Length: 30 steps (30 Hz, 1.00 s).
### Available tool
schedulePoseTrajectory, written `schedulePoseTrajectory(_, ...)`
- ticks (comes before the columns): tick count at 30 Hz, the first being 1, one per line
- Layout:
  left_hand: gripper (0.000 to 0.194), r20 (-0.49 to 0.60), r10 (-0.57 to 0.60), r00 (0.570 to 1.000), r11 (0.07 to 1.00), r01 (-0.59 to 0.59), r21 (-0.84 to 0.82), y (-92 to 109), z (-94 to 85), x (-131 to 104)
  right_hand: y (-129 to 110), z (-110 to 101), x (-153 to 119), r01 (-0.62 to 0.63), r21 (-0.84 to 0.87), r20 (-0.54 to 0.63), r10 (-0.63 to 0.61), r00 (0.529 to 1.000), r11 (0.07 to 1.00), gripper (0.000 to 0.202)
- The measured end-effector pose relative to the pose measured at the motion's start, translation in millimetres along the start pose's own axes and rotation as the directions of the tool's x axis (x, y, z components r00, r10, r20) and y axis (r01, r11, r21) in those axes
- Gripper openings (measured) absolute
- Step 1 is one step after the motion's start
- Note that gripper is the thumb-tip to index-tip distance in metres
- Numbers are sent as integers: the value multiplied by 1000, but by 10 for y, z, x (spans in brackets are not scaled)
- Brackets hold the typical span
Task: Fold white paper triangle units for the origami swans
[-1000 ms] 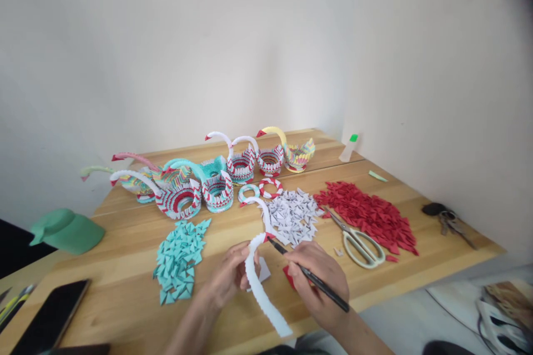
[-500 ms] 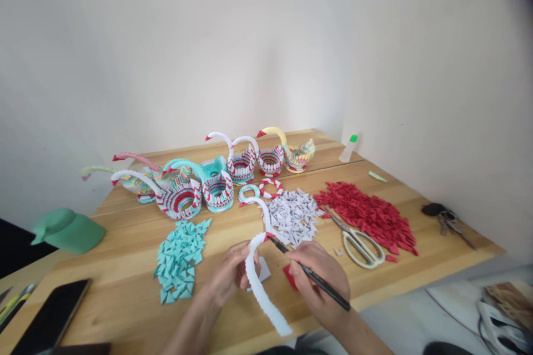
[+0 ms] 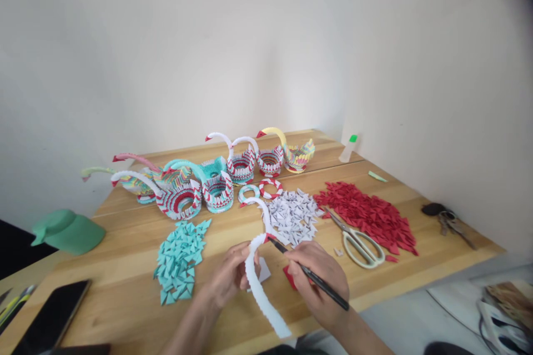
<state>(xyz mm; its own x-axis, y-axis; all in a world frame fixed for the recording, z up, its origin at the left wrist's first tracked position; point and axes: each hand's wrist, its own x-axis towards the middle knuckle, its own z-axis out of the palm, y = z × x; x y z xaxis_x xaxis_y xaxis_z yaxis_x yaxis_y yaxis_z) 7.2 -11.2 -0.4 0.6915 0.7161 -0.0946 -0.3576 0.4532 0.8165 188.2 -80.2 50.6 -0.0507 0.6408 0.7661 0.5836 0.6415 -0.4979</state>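
A curved white paper neck [image 3: 259,290] with a red tip [image 3: 268,237] is pinched near its upper bend by my left hand [image 3: 234,270]. My right hand [image 3: 320,280] grips a black pen [image 3: 322,284], whose point is at the red tip; whether they touch is too small to tell. Beyond the hands, another white neck [image 3: 265,212] lies beside the pile of white folded pieces [image 3: 293,215]. A piece of white paper [image 3: 264,270] shows behind the held neck, and a red piece [image 3: 290,276] is partly hidden by my right hand.
Several paper swans [image 3: 179,199] stand at the back of the wooden table [image 3: 125,266]. Turquoise pieces [image 3: 179,263] are left, red pieces [image 3: 368,213] and scissors [image 3: 362,247] right. A phone [image 3: 52,316], green cap [image 3: 69,231], keys [image 3: 452,223] and bottle [image 3: 348,150] lie or stand farther out.
The lower end of the held white neck has shifted very slightly left and down. My right hand and the pen have moved a touch left; both grips look the same.
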Motion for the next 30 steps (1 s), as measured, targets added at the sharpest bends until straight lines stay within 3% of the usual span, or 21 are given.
schedulePoseTrajectory(30, 33, 10, 4, 1000, 1000, -4, -18, -30, -28, 6, 4, -9, 20, 15, -6, -9, -15, 1000, 1000, 20)
